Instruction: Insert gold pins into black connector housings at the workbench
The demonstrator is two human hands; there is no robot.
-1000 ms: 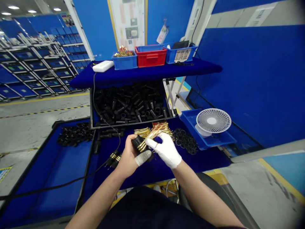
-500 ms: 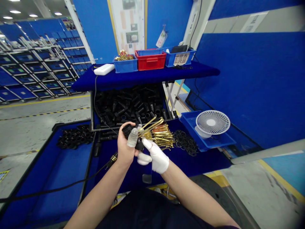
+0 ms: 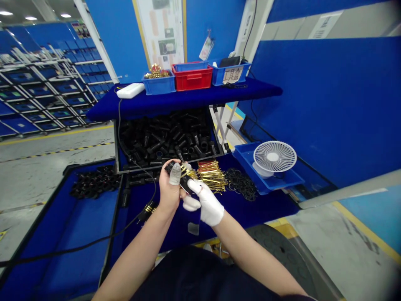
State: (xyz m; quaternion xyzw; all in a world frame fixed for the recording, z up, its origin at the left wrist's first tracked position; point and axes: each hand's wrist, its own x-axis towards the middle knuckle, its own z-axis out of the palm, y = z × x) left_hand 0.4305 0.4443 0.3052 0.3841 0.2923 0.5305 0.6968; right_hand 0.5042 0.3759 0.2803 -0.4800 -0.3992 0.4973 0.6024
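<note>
The left hand [image 3: 169, 188], bare except for a grey cot on one finger [image 3: 175, 174], is clenched around a short black plastic tube [image 3: 177, 172] and holds it up above the bench. Thin gold pins [image 3: 188, 171] stick out of the tube's end and side. The right hand [image 3: 205, 205], in a white glove, is close against the left. Its extended gloved finger [image 3: 194, 187] touches the tube near the pins, and the other fingers curl below, but I cannot tell whether this hand is gripping.

Just beyond the hands lies a heap of gold pins [image 3: 211, 176], with a pile of black rings [image 3: 239, 185] beside it, both on the blue felt bench [image 3: 175, 217]. A black cable [image 3: 134, 223] runs across the bench past a gold-tipped connector [image 3: 146, 211] near the left wrist. Farther ahead, a tray holds many black tubes [image 3: 166, 140].

On the right, a white fan [image 3: 275, 156] sits in a blue tray [image 3: 247, 156]. On the shelf [image 3: 188, 100] above stand a blue bin of gold parts [image 3: 158, 86], a red bin [image 3: 192, 79], a labelled blue bin [image 3: 232, 75] and a white box [image 3: 130, 90]. To the left, another blue tray [image 3: 94, 217] holds black rings [image 3: 95, 184].
</note>
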